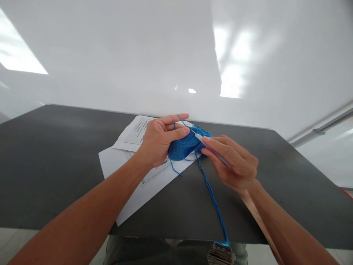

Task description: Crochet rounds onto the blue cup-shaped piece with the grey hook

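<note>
Crochet work in blue yarn, held above two overlapping printed sheets. The rounded crocheted piece (180,148) is situated between the hands, near the middle of the dark surface (63,165). The left hand's (157,141) grip is closed on its edge, thumb against the fabric; a strand of working yarn (180,119) is led over the extended index finger, presumably so that tension is kept. By the right hand's (237,159) grip, closed between thumb and fingers, a pale-handled crochet hook (216,152) is held slantwise, its tip at the piece's upper edge, an angle probably chosen for fine control. A bundle of loose yarn (210,189) is trailed to the near edge. Printed text and framed figures are borne by the upper sheet (127,137) and lower sheet (135,206), but no words can be read; no brand is discernible on the hook.
</note>
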### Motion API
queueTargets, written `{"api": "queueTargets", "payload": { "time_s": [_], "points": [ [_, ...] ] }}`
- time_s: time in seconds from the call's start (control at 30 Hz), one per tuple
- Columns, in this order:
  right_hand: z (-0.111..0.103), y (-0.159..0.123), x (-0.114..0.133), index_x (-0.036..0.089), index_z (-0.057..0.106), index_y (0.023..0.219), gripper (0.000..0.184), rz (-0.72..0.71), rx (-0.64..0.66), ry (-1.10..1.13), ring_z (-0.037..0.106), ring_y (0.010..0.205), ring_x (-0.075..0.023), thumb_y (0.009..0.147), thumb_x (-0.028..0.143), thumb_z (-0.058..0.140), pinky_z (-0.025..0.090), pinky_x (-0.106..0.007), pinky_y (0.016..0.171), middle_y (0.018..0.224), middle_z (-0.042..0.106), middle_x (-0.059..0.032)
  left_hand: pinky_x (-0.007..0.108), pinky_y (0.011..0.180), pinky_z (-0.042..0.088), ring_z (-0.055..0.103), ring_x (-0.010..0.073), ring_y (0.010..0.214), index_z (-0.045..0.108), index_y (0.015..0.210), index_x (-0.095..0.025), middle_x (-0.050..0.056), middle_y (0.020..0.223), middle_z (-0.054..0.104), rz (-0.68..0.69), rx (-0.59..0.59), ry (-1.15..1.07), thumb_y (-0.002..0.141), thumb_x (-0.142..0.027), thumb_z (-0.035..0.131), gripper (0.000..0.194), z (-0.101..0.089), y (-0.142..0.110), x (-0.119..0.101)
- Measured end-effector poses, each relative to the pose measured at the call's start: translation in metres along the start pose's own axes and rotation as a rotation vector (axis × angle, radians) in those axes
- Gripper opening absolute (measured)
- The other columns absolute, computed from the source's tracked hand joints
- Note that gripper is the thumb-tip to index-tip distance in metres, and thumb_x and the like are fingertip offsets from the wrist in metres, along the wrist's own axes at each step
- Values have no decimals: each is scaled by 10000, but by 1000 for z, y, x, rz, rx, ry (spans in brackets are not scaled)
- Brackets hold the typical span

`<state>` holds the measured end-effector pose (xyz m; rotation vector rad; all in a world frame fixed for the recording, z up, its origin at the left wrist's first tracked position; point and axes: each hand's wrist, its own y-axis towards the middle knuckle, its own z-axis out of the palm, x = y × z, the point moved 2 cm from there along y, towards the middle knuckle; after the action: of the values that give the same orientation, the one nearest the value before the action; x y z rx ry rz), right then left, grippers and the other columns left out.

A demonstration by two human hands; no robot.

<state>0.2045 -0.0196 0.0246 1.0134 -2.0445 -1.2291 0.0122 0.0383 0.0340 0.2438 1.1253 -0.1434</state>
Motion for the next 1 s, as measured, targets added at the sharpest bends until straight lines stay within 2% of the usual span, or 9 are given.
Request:
{"api": "queueTargets", "payload": {
  "time_s": [0.1, 0.27, 0.47, 0.57, 0.63, 0.73, 0.87, 0.93, 1.0],
  "points": [
    [-5, 3, -1, 318, 687, 1406, 529, -44, 33, -51, 775, 854, -211, 930, 94, 742, 665, -347, 777, 1064, 804, -65, 283, 682, 587, 716, 150, 688, 794, 1151, -119, 23, 780, 787, 5, -11, 37, 598, -187, 972, 585, -3, 2, -2],
    [-9, 7, -4, 279, 721, 1352, 459, -138, 105, -112, 760, 840, -213, 933, 91, 726, 662, -343, 757, 1014, 802, -72, 270, 665, 593, 716, 153, 688, 785, 1205, -94, 55, 820, 805, 18, -3, 158, 680, -204, 922, 554, -10, 4, -2],
    [-15, 8, -7, 303, 749, 1287, 412, -140, 160, -100, 754, 824, -215, 934, 93, 723, 661, -355, 724, 993, 805, -61, 274, 643, 594, 731, 182, 713, 826, 1187, -136, 75, 860, 828, 147, 4, 480, 737, -218, 862, 459, -13, 4, -6],
    [-19, 10, -6, 299, 784, 1241, 387, -71, 150, -4, 771, 824, -217, 913, 96, 750, 678, -361, 758, 993, 813, -61, 274, 651, 594, 750, 203, 764, 854, 1126, -154, 76, 868, 832, 210, 0, 634, 750, -216, 847, 381, -12, 4, -9],
    [-21, 11, -6, 293, 811, 1188, 350, 31, 122, 90, 779, 803, -210, 899, 99, 774, 681, -342, 740, 979, 817, -60, 278, 672, 601, 761, 213, 804, 870, 1053, -155, 87, 927, 840, 232, 4, 661, 755, -217, 844, 305, -12, 4, -11],
    [-18, 9, -8, 274, 843, 1077, 251, 288, 48, 296, 768, 690, -179, 888, 114, 800, 660, -293, 622, 914, 814, -46, 287, 692, 609, 766, 218, 831, 876, 938, -156, 103, 1043, 841, 248, 17, 655, 762, -217, 839, 190, -12, 3, -11],
    [-3, -3, -18, 228, 832, 978, 65, 740, -120, 715, 730, 571, -158, 924, 236, 795, 652, -285, 539, 782, 788, -29, 299, 683, 606, 750, 211, 787, 871, 1036, -162, 93, 955, 840, 262, 28, 656, 796, -228, 817, 255, -10, 2, -7],
    [8, -9, -23, 205, 806, 953, 99, 907, -181, 902, 708, 552, -147, 926, 300, 797, 640, -268, 499, 748, 775, -25, 293, 688, 598, 742, 201, 775, 861, 1073, -151, 86, 929, 837, 261, 24, 619, 798, -214, 808, 287, -9, 1, -3],
    [19, -12, -24, 187, 784, 944, 140, 1001, -209, 1022, 693, 549, -129, 918, 324, 800, 640, -243, 499, 747, 770, -25, 287, 702, 590, 741, 192, 774, 845, 1131, -142, 77, 920, 836, 251, 8, 563, 794, -203, 807, 345, -7, 1, 2]
  ]
}}
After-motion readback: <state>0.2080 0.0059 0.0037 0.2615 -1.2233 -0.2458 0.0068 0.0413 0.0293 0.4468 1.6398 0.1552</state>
